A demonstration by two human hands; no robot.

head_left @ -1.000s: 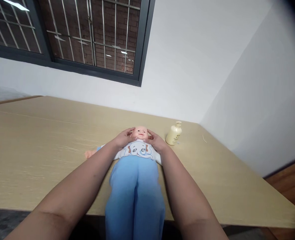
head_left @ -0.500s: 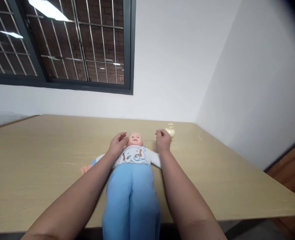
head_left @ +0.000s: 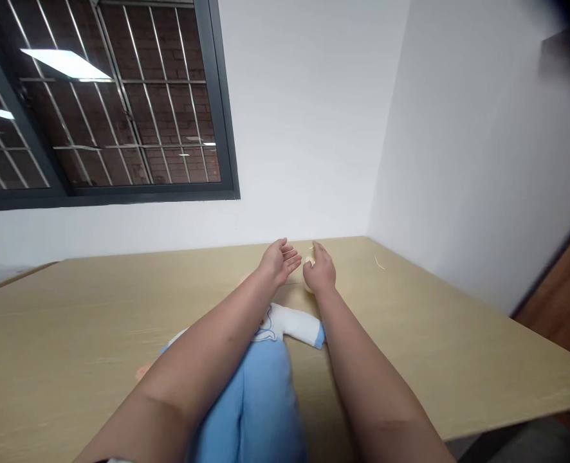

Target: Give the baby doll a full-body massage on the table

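Observation:
My right hand [head_left: 320, 269] is wrapped around a small cream-coloured bottle [head_left: 308, 283], which is mostly hidden behind the fingers. Just left of the bottle, my left hand [head_left: 280, 262] is held out with its palm turned up, fingers stretched and nothing visible in them. Under my forearms a baby doll [head_left: 266, 366] lies on its back, in blue trousers and a white top with an elephant print. My left arm hides its head and much of its chest. One blue-cuffed sleeve sticks out towards my right forearm.
The wooden table [head_left: 96, 308] reaches back to a white wall [head_left: 304, 128]. A thin pale strip [head_left: 379, 262] lies on its right part. A barred window [head_left: 121, 116] is at the upper left, and a brown wooden panel [head_left: 565, 289] stands at the right.
My left hand has moved right, from beside the doll's head to near the bottle, and turned palm up. My right hand now holds the bottle, which was behind it. The view has shifted.

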